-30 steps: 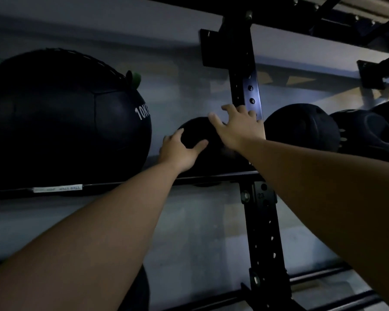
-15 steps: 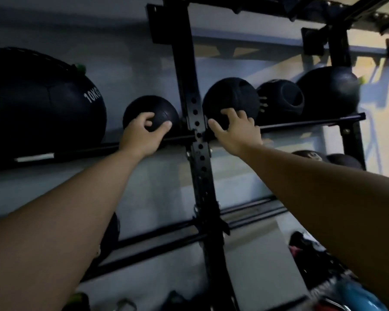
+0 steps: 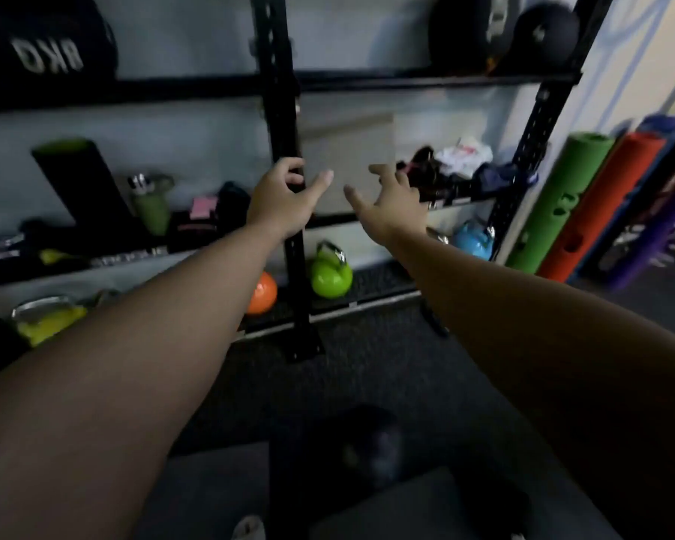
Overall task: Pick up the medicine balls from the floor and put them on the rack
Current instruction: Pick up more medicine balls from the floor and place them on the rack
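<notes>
Nearest to us, low in the view, a dark medicine ball (image 3: 371,446) lies on the dark floor (image 3: 367,368) between our two forearms, blurred in shadow. Farther out, our left hand (image 3: 281,200) reaches the rack's black upright post (image 3: 279,111); its grip is loosely curled with fingers (image 3: 289,167) over the post and thumb spread, though we cannot tell whether it truly clasps it. Just right of it, our right hand (image 3: 394,204) hangs in the air with fingers splayed wide, its grip empty.

Beyond the hands, the rack's bottom tier carries an orange kettlebell (image 3: 262,292), a green kettlebell (image 3: 330,276) and, farther right, a blue kettlebell (image 3: 472,241). The middle shelf holds a green bottle (image 3: 151,202) on the left and a heap of cloth items (image 3: 456,161) on the right. On the top shelf (image 3: 406,81), a large black ball marked 8KG (image 3: 47,44) sits far left, and two more black medicine balls (image 3: 480,29) sit far right. Rolled mats (image 3: 554,204) lean beside the rack at far right.
</notes>
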A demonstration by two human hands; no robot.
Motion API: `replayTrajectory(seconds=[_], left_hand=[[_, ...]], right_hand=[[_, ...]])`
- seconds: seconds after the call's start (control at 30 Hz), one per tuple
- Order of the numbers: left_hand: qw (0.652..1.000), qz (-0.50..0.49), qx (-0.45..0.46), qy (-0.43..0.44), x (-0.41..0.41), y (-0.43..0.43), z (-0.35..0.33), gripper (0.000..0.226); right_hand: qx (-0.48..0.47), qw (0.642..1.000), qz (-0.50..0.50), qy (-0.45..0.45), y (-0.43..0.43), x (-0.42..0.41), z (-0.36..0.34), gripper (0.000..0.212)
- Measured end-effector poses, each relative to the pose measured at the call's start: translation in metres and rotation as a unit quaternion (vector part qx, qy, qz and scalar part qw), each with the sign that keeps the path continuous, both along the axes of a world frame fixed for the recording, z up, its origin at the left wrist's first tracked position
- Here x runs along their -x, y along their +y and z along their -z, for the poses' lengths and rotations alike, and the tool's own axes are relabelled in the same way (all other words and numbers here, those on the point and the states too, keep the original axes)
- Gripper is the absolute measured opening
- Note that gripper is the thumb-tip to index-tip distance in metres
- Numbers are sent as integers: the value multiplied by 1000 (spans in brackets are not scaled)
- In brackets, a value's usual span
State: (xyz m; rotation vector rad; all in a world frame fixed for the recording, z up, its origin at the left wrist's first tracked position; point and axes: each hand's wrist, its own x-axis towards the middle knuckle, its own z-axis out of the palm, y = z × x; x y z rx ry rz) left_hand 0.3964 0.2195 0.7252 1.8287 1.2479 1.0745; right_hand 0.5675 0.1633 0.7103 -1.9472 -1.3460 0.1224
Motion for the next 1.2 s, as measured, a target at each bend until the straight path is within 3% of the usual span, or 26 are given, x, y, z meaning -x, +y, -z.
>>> replayTrajectory(seconds=[0.27,0.4,0.53,0.87,1.2], left_hand=[[991,-8,129,38,2,-19,161,71],[978,16,195,75,-11,1,280,90],[956,62,258,128,-36,18,421,68],[911,135,351,171,-117,26,716,74],[893,118,398,177,-142,69,881,92]], right_hand=[[152,988,19,-2,-53,-18,179,75],[238,971,31,8,-64,-33,293,81],[304,951,46,19,-67,-46,415,86],[366,921,114,76,-50,-70,679,94],[409,891,152,124,-25,-106,823,107]])
